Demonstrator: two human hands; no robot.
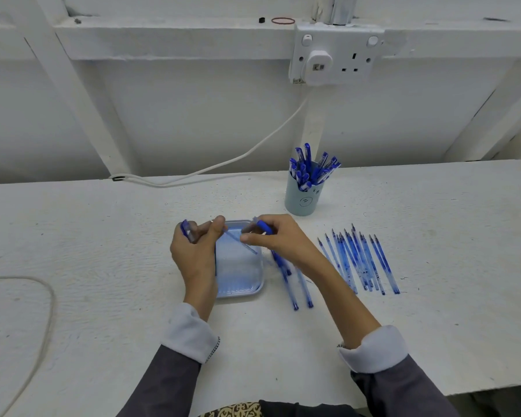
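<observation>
Over a small blue tray (247, 285) on the white table, my left hand (197, 248) grips a clear pen barrel with a blue cap (186, 231) and its thumb and finger pinch one end of a thin blue refill (238, 242). My right hand (275, 239) pinches the refill from the other side and holds a blue pen part (264, 227) in its curled fingers. The refill slants across the tray between both hands.
A pale blue cup (303, 200) full of blue pens stands behind the tray. Several refills (358, 260) lie in a row to the right. Two pen barrels (298, 287) lie beside the tray. A white cable (223, 164) runs from the wall socket (337, 54).
</observation>
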